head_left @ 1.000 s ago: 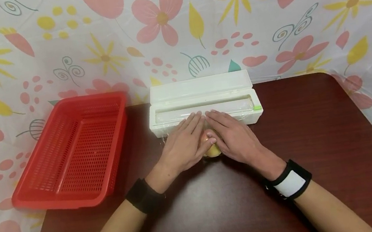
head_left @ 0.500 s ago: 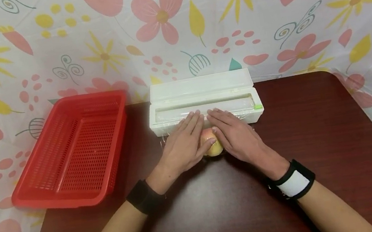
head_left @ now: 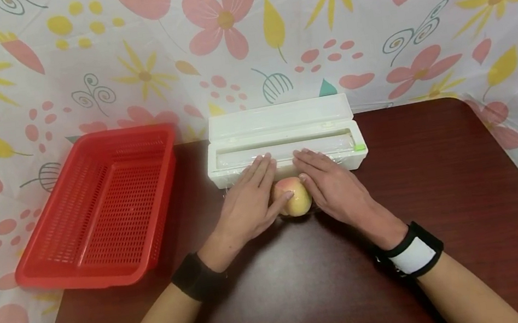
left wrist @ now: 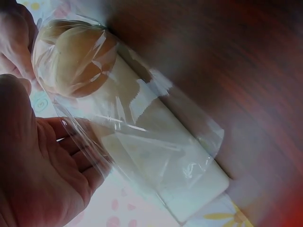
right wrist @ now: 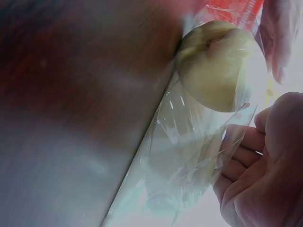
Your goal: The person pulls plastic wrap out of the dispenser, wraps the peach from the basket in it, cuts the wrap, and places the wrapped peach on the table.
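A yellow and pink apple [head_left: 301, 201] sits on the table between my two hands, under clear cling film [left wrist: 151, 156] that stretches to a white cling film box [head_left: 352, 162]. The box's lid [head_left: 277, 117] stands up and a film roll [head_left: 287, 150] lies inside. My left hand [head_left: 247, 203] lies flat over the film left of the apple, its fingertips at the box's front edge and its thumb across the fruit. Fingers straight, my right hand [head_left: 340, 190] rests on the film at the right, its thumb right beside the apple. Both wrist views show the film draped over the apple.
A red plastic basket [head_left: 152, 253] stands on the left, partly over the table's edge. Behind the box hangs a flowered cloth [head_left: 272, 43]. The dark wooden table [head_left: 298, 299] extends in front and to the right. A green tab [head_left: 360, 147] marks the box's right end.
My hands have spread apart over the film, the left one slightly left and the right one slightly right. More of the apple now shows between them. The box and basket stay put.
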Action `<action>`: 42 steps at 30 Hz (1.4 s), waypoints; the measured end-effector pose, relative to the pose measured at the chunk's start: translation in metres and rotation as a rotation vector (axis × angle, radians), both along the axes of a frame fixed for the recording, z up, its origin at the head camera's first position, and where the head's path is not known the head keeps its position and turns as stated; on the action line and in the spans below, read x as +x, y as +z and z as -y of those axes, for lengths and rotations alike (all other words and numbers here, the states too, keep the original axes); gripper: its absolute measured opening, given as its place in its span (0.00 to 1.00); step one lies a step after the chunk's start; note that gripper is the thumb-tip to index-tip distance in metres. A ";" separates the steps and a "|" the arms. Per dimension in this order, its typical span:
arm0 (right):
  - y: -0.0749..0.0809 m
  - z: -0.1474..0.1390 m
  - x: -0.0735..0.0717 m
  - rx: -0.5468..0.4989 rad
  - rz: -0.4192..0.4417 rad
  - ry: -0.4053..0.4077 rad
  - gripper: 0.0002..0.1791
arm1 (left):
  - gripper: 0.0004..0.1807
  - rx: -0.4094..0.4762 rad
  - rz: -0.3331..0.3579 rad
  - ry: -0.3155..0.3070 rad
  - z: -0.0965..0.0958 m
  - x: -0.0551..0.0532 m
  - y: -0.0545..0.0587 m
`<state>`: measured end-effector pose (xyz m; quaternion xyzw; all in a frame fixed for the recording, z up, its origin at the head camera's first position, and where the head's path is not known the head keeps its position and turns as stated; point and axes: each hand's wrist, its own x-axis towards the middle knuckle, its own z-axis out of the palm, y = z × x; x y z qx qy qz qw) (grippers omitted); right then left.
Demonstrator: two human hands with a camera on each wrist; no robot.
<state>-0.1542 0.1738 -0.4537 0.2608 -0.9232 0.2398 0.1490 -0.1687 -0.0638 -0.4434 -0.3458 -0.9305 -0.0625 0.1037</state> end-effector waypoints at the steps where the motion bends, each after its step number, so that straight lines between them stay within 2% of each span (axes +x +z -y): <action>1: 0.000 0.000 0.000 -0.001 0.001 -0.001 0.24 | 0.43 0.003 0.000 0.004 0.001 0.000 0.000; 8: 0.000 -0.003 0.001 -0.011 0.001 -0.011 0.23 | 0.43 0.024 -0.006 0.035 0.008 0.001 -0.001; 15: -0.001 -0.008 0.001 -0.023 -0.003 -0.011 0.23 | 0.42 0.060 -0.032 0.036 0.015 0.001 -0.003; 23: -0.001 -0.016 0.002 -0.059 -0.016 -0.025 0.22 | 0.42 0.068 -0.027 0.056 0.022 0.003 -0.004; 32: 0.001 -0.026 0.005 -0.085 0.033 -0.064 0.22 | 0.43 0.048 -0.010 0.081 0.032 0.005 -0.005; 42: 0.001 -0.040 0.008 -0.117 0.041 -0.096 0.22 | 0.44 0.080 -0.008 0.093 0.042 0.005 -0.006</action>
